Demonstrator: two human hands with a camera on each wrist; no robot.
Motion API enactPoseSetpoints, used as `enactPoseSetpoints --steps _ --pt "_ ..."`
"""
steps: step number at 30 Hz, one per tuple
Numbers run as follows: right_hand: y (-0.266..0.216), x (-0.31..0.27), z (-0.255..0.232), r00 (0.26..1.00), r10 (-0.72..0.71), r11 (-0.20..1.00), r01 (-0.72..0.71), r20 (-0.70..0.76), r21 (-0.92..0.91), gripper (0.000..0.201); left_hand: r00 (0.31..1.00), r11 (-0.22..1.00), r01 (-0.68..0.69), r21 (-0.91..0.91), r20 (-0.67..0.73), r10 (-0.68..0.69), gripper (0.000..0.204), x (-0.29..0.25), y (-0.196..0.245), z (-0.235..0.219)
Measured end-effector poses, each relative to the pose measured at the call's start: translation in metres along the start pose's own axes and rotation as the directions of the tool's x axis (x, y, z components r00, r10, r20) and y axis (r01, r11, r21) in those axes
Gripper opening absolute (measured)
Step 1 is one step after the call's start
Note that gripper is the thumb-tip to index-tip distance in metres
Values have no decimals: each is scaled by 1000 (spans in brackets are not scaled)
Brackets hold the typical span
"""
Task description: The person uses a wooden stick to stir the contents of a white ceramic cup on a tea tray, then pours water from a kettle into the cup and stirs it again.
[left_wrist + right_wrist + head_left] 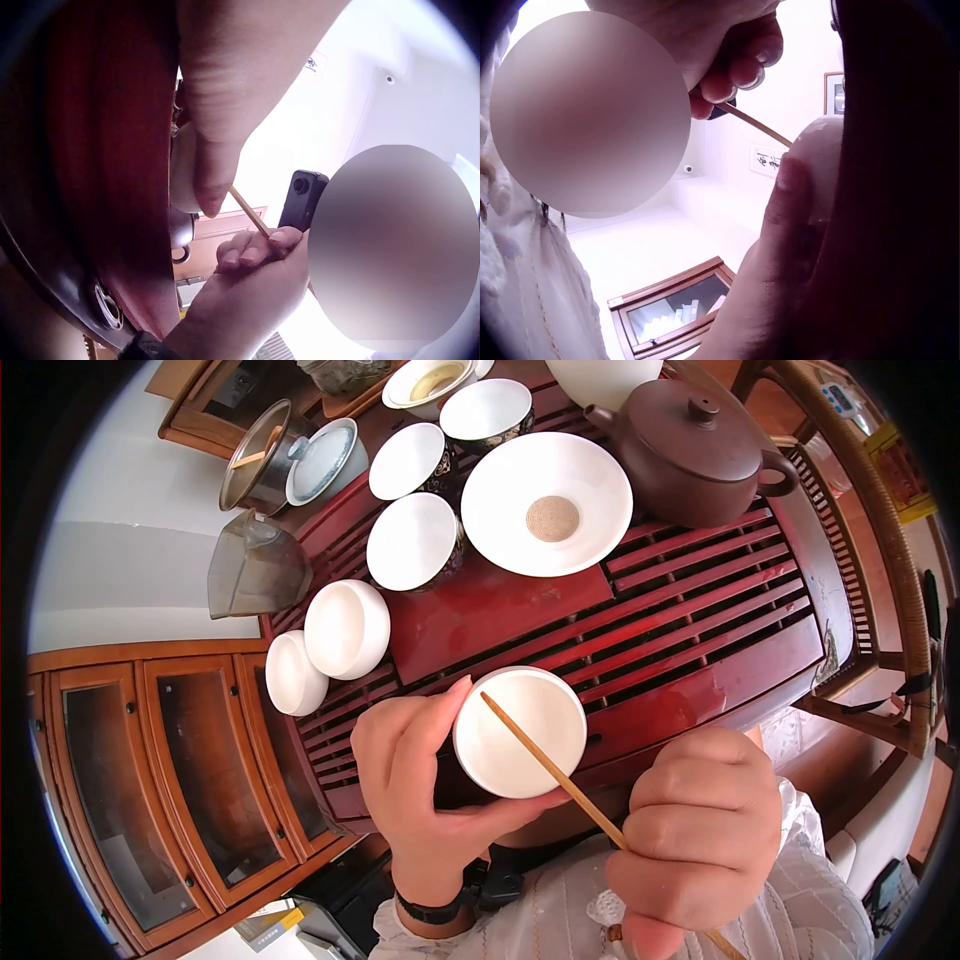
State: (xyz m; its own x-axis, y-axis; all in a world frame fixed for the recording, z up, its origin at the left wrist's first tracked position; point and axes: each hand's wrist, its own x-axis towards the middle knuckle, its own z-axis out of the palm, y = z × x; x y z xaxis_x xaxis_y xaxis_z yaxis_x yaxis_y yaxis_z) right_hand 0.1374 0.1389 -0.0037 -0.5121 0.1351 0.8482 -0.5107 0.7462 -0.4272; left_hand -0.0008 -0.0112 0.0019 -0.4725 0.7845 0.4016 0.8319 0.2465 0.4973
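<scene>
My left hand [405,785] holds a small white cup [490,760] at the tray's near edge, with thumb and fingers spread around its sides. The cup's mouth faces up towards the head camera. My right hand [695,830] grips a thin wooden stick [565,780] in a fist, its rear end sticking out below. The stick slants up and left across the cup, and its narrow tip overlaps the cup's interior. In the right wrist view, the left thumb [786,176] lies against the side of the cup [825,150]. The left wrist view shows the right fingers [247,251] curled round the stick.
A red slatted tea tray [480,625] bears two white cups [347,630], several dark patterned cups [412,540], a wide white bowl [500,525] and a brown teapot [690,455]. A glass pitcher [255,570] stands at the left edge. Right of it all is a chair [885,560].
</scene>
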Motion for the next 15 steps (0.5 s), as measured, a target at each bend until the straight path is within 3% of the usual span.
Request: enactPoseSetpoints --steps 4,15 --pt "-5 2 2 996 94 995 -94 -5 -25 46 1000 1000 -14 2 7 14 84 1 0 0" --pt "-7 3 0 991 134 990 -134 -18 -32 45 1000 1000 -16 -5 7 16 84 1 0 0"
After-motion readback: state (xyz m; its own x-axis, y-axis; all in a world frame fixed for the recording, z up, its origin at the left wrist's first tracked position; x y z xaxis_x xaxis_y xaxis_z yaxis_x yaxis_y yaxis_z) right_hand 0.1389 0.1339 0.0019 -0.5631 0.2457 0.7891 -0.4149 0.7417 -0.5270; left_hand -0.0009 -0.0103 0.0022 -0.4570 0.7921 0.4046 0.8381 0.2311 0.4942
